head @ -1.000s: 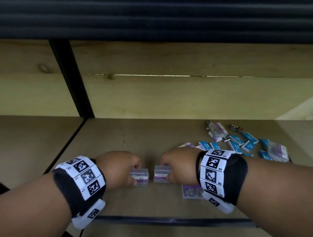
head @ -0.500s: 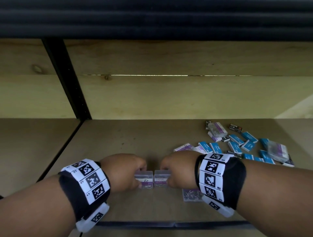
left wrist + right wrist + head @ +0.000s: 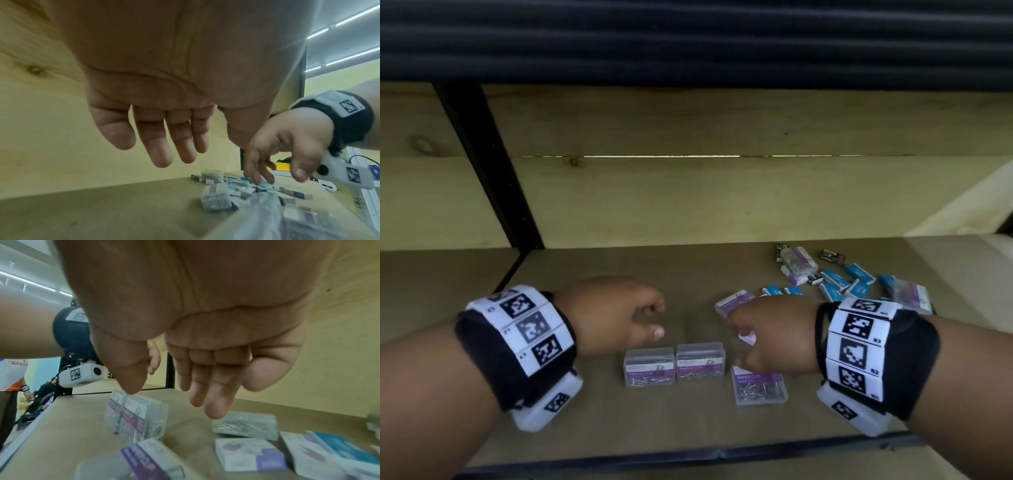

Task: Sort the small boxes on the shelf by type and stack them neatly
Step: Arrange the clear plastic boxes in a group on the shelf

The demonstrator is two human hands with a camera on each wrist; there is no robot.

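Two clear paper-clip boxes with purple labels, the left one (image 3: 649, 371) and the right one (image 3: 700, 365), stand side by side, touching, near the shelf's front. In the right wrist view this pair (image 3: 139, 418) stands under my thumb. A third clear box (image 3: 760, 389) lies flat just right of them. My left hand (image 3: 650, 318) hovers behind the pair, empty, its fingers (image 3: 162, 146) relaxed. My right hand (image 3: 739, 339) hovers above the flat box, also empty, its fingers (image 3: 205, 386) hanging loose.
A jumble of small boxes lies at the back right: blue ones (image 3: 835, 279), a white-purple one (image 3: 734, 301), clear ones (image 3: 799, 262) and small black ones (image 3: 832, 256). A black upright (image 3: 493, 171) divides the wooden shelf (image 3: 585, 274) at left. A black rail (image 3: 688, 459) runs along the front edge.
Both hands have let go of the two clear boxes, which they pushed together, and have lifted up and apart. The boxes now stand touching.
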